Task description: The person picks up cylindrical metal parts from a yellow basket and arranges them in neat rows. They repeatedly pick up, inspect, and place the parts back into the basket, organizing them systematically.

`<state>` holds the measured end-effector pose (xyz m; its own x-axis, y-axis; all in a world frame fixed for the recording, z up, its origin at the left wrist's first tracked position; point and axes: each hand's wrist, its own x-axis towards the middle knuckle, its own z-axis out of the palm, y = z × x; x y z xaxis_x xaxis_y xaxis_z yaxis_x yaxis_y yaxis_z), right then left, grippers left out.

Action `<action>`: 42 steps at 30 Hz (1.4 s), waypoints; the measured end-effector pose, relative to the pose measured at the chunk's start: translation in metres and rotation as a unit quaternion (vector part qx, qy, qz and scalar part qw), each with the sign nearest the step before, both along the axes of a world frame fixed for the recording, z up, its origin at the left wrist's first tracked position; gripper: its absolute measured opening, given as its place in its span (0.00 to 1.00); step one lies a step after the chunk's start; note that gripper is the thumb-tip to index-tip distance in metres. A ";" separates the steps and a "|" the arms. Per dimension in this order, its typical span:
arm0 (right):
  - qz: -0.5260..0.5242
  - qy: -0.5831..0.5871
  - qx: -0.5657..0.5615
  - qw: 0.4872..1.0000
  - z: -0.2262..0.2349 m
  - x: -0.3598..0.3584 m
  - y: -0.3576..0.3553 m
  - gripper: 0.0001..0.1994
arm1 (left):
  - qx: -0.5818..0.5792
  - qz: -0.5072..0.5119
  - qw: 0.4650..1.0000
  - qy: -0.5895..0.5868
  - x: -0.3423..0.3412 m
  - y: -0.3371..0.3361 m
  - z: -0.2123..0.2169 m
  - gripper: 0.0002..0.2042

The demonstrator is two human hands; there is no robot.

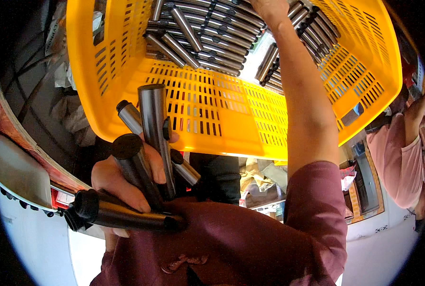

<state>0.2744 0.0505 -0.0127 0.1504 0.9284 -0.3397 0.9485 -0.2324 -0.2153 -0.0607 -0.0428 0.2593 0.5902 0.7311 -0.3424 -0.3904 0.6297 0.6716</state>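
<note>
My left hand (126,178) is closed around several silver metal tubes with dark end caps, held in front of my chest. One tube (153,119) stands nearly upright; another (129,219) lies almost level across the bottom of the bunch. Reaching over the yellow plastic basket (248,117), my right hand (272,9) shows only in part at the upper edge, its fingers cut off by the frame. Rows of similar tubes (217,35) lie stacked in the basket's far part. A few loose ones (186,28) rest askew on the left stack, and a smaller stack (317,35) lies to the right.
The basket's slotted walls rise around the tubes. Pale cloth or bags (257,174) lie beyond its near rim. At the right, another person's pink sleeve (395,159) and arm are visible. A whitish tray-like piece (22,167) stands at the far left.
</note>
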 end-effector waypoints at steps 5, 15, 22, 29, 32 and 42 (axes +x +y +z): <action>-0.133 0.079 0.054 0.987 0.010 0.002 -0.070 0.17 | -0.062 0.069 0.995 0.036 0.018 -0.010 0.023 0.15; -0.242 0.067 0.122 0.960 0.017 0.076 -0.191 0.09 | -0.038 0.048 0.998 0.005 0.039 -0.014 0.021 0.17; 0.039 -0.118 0.094 0.988 0.036 0.104 -0.164 0.24 | -0.022 0.036 0.999 0.020 0.050 -0.021 0.022 0.14; 0.156 -0.147 -0.007 0.977 0.010 0.103 -0.142 0.27 | -0.043 0.037 0.997 0.049 0.068 -0.027 0.027 0.14; 0.181 -0.137 0.024 0.974 0.005 0.101 -0.142 0.20 | -0.028 0.015 0.998 0.055 0.069 -0.026 0.027 0.15; 0.134 -0.051 0.118 0.983 0.033 0.081 -0.127 0.22 | -0.064 0.019 0.997 0.043 0.069 -0.028 0.029 0.15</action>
<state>0.3556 -0.0765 0.0205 -0.0875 0.9905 -0.1059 0.9884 0.0731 -0.1330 0.0082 -0.0709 0.2881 0.5270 0.6993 -0.4830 -0.3603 0.6986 0.6182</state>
